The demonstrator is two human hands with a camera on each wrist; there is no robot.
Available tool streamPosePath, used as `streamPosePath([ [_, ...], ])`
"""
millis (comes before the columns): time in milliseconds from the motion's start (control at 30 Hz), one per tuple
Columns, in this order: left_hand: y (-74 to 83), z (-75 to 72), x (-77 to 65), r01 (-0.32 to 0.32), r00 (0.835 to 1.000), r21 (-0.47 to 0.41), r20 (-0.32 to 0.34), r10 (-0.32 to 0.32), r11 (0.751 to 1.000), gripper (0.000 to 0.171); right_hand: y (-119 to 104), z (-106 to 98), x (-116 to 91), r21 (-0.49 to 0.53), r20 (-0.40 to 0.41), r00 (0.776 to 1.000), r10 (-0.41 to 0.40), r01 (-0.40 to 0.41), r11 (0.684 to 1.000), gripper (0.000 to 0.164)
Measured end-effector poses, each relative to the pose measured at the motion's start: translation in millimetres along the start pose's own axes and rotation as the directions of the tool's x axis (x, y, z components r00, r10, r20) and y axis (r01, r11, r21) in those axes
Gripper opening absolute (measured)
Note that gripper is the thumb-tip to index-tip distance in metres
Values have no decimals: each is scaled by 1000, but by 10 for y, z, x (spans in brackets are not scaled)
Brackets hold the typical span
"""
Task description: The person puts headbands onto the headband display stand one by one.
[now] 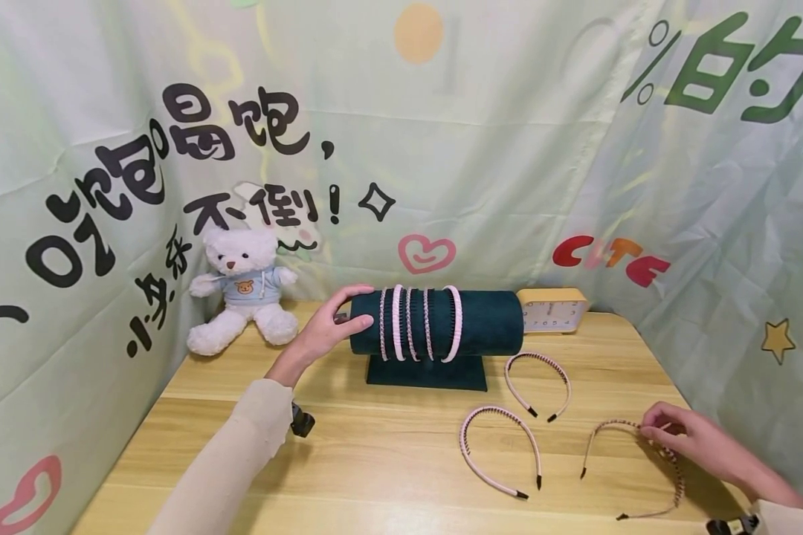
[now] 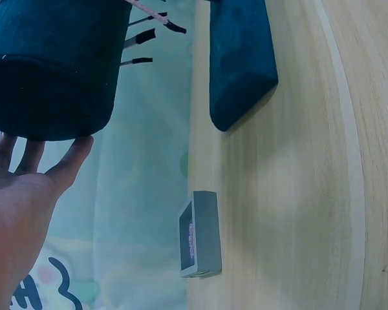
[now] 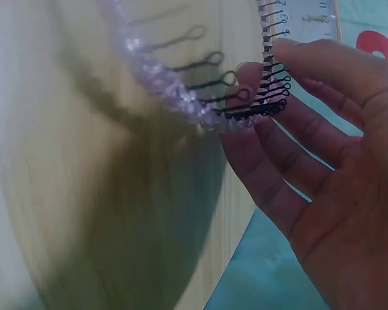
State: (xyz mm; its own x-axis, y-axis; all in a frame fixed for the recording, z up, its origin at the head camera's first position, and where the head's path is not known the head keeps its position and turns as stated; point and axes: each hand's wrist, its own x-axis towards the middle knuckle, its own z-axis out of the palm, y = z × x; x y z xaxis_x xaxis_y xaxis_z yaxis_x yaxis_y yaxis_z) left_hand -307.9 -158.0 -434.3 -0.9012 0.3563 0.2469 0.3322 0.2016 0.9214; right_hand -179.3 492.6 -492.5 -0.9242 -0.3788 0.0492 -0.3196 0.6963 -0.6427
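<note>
A dark green padded roll on a stand (image 1: 488, 323) carries several pink and patterned headbands (image 1: 456, 327) side by side. My left hand (image 1: 328, 327) holds its left end, thumb on the front and fingers over the top; in the left wrist view the fingertips (image 2: 77, 152) meet the rim of the roll (image 2: 58, 84). At the right of the table, my right hand (image 1: 696, 438) pinches a thin sparkly headband (image 1: 677, 483) near the top of its curve. Small black wire loops (image 3: 223, 79) line its inner side in the right wrist view.
Two pink headbands, one nearer (image 1: 465, 438) and one farther (image 1: 567, 375), lie on the wooden table (image 1: 375, 461) between the roll and my right hand. A yellow clock (image 1: 554, 310) stands behind the roll's right end. The white teddy bear (image 1: 244, 286) sits at back left, against printed cloth.
</note>
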Motion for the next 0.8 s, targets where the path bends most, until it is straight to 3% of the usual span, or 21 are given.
streamPosePath([
  [133,-5,-1,4,0,1000,3,-2,0,1000,55,54,-57,-27,63,37,998,50,-52,997,4],
  [333,-27,-4,14,-1,1000,-4,0,1,1000,55,144,-106,-59,137,42,996,-77,70,988,13],
  [433,-30,-3,17,-4,1000,-6,0,4,1000,55,154,-116,-85,135,17,997,-78,75,988,20],
  [600,-32,2,22,-7,1000,-9,1,7,1000,56,113,-160,-142,152,11,1000,-2,0,988,30],
  [800,-21,3,12,-5,1000,2,-7,5,1000,54,21,-296,-205,249,123,977,174,-200,948,34],
])
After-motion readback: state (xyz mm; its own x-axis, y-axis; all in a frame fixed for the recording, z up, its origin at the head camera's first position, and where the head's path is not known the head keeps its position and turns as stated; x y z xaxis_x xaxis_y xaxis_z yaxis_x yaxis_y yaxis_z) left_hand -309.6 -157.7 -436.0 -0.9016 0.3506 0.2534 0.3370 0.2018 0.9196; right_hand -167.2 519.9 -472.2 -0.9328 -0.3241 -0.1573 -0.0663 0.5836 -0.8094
